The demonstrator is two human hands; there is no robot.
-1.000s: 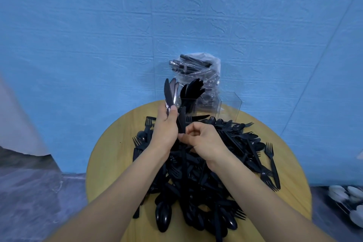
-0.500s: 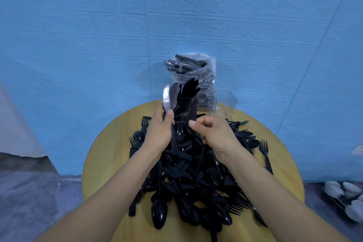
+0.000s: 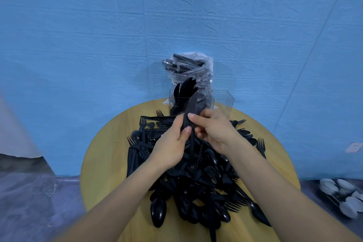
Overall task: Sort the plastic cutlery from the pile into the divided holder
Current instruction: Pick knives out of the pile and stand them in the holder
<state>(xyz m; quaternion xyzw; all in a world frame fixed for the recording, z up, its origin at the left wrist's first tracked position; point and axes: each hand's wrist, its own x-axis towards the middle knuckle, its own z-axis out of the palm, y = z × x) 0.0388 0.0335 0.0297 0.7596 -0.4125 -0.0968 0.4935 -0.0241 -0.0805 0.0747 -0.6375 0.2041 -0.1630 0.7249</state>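
A makeshift sorting station set up against a covered wall, not a furnished kitchen or shop.

A wrinkled blue sheet (image 3: 98,35) hangs as a backdrop across the whole wall, with a pale cloth (image 3: 13,129) at the left edge. A small round wooden table (image 3: 104,163) stands on a floor spread with grey plastic sheeting (image 3: 33,202). Black plastic cutlery lies heaped in a pile (image 3: 196,182) on it, with a clear plastic bag (image 3: 192,68) of more at the back. A wire rack of white bowls (image 3: 345,196) sits low at the right.
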